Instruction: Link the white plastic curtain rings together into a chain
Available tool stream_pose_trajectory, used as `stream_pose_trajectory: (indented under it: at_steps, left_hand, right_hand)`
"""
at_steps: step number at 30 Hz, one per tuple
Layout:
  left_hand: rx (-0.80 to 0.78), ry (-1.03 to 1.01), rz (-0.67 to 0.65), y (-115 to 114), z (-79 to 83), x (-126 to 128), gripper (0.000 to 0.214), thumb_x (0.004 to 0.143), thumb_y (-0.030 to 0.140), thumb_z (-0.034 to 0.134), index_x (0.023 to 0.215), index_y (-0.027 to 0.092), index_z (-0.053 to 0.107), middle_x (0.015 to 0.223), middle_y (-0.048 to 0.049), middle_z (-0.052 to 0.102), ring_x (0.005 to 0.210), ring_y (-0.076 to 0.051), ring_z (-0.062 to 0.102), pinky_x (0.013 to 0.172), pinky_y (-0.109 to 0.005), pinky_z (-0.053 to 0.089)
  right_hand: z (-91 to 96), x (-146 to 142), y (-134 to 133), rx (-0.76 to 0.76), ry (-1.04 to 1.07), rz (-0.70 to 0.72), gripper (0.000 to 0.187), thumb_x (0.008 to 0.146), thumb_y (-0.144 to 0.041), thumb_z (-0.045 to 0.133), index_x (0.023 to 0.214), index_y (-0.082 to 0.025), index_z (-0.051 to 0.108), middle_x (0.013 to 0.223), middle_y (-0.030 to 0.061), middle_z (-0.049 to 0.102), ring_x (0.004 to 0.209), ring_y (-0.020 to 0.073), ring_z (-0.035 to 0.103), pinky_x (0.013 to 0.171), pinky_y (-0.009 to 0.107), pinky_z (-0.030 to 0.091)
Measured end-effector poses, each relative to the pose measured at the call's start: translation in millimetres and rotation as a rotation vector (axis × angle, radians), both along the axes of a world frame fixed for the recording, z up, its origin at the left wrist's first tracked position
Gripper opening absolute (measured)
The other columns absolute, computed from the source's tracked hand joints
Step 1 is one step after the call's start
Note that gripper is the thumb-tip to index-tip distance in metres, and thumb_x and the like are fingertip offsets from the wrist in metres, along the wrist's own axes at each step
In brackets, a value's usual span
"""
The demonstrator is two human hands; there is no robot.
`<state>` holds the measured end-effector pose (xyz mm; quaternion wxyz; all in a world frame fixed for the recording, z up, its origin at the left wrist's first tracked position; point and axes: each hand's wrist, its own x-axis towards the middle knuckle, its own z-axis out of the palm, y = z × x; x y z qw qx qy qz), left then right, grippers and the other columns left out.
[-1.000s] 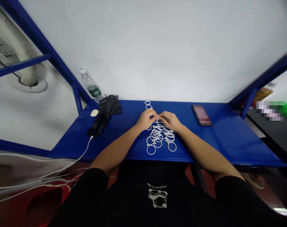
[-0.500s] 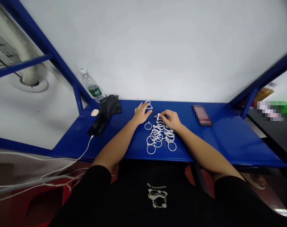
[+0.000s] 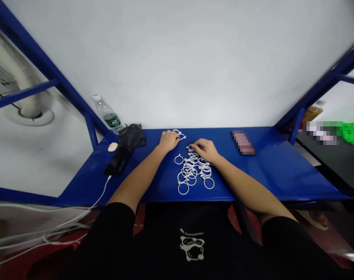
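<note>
A heap of white plastic rings (image 3: pixel 193 171) lies in the middle of the blue table (image 3: pixel 270 171). My left hand (image 3: pixel 168 140) rests at the back of the table, its fingers curled on a small chain of joined rings (image 3: pixel 179 135). My right hand (image 3: pixel 204 149) sits at the far end of the heap, fingers bent and pinching one ring there. One single ring (image 3: pixel 178 159) lies apart, between the two hands.
A water bottle (image 3: pixel 107 113) stands at the back left by the blue frame post. Beside it lie a black pouch (image 3: pixel 131 136), a black phone (image 3: pixel 116 161) on a white cable and a small white object (image 3: pixel 112 146). A blurred flat item (image 3: pixel 242 142) lies at the right.
My left hand left the right hand and reached back to the joined rings near the wall. The right hand stayed on the heap. The view shifted a little to the right.
</note>
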<state>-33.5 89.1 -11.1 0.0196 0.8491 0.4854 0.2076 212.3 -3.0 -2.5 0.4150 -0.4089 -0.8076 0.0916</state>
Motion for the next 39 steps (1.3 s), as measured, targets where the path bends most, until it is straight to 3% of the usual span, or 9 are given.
stream_pose_trajectory:
  at_steps: [7,12,15,17,21,25,33,39]
  left_hand:
    - [-0.075,0.017,-0.030,-25.3,4.3,9.2,0.010,0.098,0.030,0.071,0.094,0.022,0.076,0.094,-0.0072,0.073,0.089,-0.024,0.067,0.088,-0.036,0.048]
    - [0.027,-0.301,0.034,-45.0,19.9,15.4,0.012,0.102,0.024,0.064,0.094,0.021,0.072,0.095,-0.0068,0.073,0.086,-0.022,0.068,0.081,-0.033,0.049]
    - [0.111,-0.505,-0.021,-63.9,35.4,22.6,0.013,0.104,0.026,0.061,0.096,0.022,0.070,0.097,-0.0053,0.074,0.082,-0.020,0.067,0.078,-0.033,0.049]
    - [0.165,-0.509,-0.062,-75.9,40.0,27.9,0.013,0.104,0.025,0.060,0.096,0.022,0.070,0.097,-0.0052,0.074,0.084,-0.021,0.067,0.081,-0.034,0.049]
    - [0.224,-0.310,-0.173,-86.1,30.8,37.6,0.009,0.099,0.021,0.067,0.091,0.022,0.069,0.094,-0.0056,0.074,0.093,-0.024,0.067,0.088,-0.039,0.046]
    - [0.226,-0.266,-0.222,-83.8,16.7,44.9,0.012,0.100,0.023,0.066,0.089,0.022,0.069,0.094,-0.0055,0.075,0.091,-0.023,0.067,0.086,-0.039,0.045]
    - [0.142,-0.402,-0.195,-80.3,3.2,46.7,0.004,0.095,0.018,0.073,0.093,0.022,0.072,0.090,-0.0020,0.076,0.083,-0.019,0.070,0.084,-0.035,0.051]
    - [0.072,-0.603,-0.164,-81.3,-1.7,51.8,0.036,0.090,0.017,0.077,0.124,0.023,0.069,0.085,0.0015,0.075,0.072,-0.014,0.069,0.076,-0.028,0.056]
  right_hand:
    - [-3.9,0.3,2.9,0.023,0.008,0.006,0.024,0.102,-0.038,0.064,0.088,-0.023,0.075,0.080,0.0041,0.075,0.075,0.0194,0.069,0.071,0.032,0.052]
    - [-4.0,-1.2,2.4,-0.011,0.053,-0.011,0.018,0.101,-0.036,0.065,0.103,-0.022,0.076,0.085,0.0039,0.077,0.074,0.0193,0.070,0.071,0.032,0.054]
    - [-2.8,-2.7,-0.2,-0.042,0.128,-0.022,0.028,0.103,-0.040,0.064,0.123,-0.022,0.071,0.087,0.0030,0.076,0.074,0.0196,0.071,0.072,0.033,0.056]
    - [-1.4,-3.6,-2.9,-0.052,0.181,-0.035,0.033,0.105,-0.042,0.062,0.131,-0.023,0.066,0.088,0.0030,0.076,0.077,0.0202,0.072,0.074,0.034,0.057]
    - [0.4,-3.4,-7.2,-0.060,0.214,-0.010,0.040,0.106,-0.046,0.059,0.139,-0.023,0.062,0.091,0.0033,0.076,0.079,0.0206,0.072,0.077,0.035,0.059]
    - [-0.3,-1.1,-6.1,-0.037,0.201,-0.005,0.039,0.107,-0.043,0.056,0.140,-0.024,0.063,0.096,0.0050,0.077,0.083,0.0216,0.073,0.080,0.037,0.060]
    - [1.2,-1.6,-3.9,0.092,0.156,-0.049,0.023,0.106,-0.038,0.058,0.114,-0.024,0.075,0.103,0.0083,0.079,0.085,0.0220,0.073,0.081,0.037,0.061]
    - [-1.4,3.1,1.6,0.094,0.142,-0.094,0.026,0.106,-0.042,0.059,0.113,-0.024,0.076,0.098,0.0082,0.079,0.080,0.0215,0.071,0.077,0.037,0.060]
